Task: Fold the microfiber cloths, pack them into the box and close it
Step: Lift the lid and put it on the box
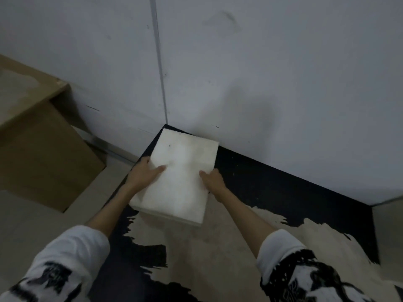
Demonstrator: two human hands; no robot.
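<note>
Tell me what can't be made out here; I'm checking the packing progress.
- Head view: the white stack is blurred; separate cloths can't be counted.
- Left hand and right hand: fingers hidden behind the stack's sides.
- Cardboard box: cut off by the left edge, contents unseen.

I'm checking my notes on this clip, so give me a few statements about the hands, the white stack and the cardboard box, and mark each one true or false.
1. Both hands are on the white stack of cloths. True: the left hand is at its left edge, the right hand at its right edge.
2. The stack sits inside the cardboard box. False: it lies on the black and cream rug, apart from the box.
3. The cardboard box stands to the left of the stack. True.
4. The stack lies in the middle of the room. False: it is in the corner, close against the white wall.
5. The person's forearms are bare below white patterned sleeves. True.
</note>
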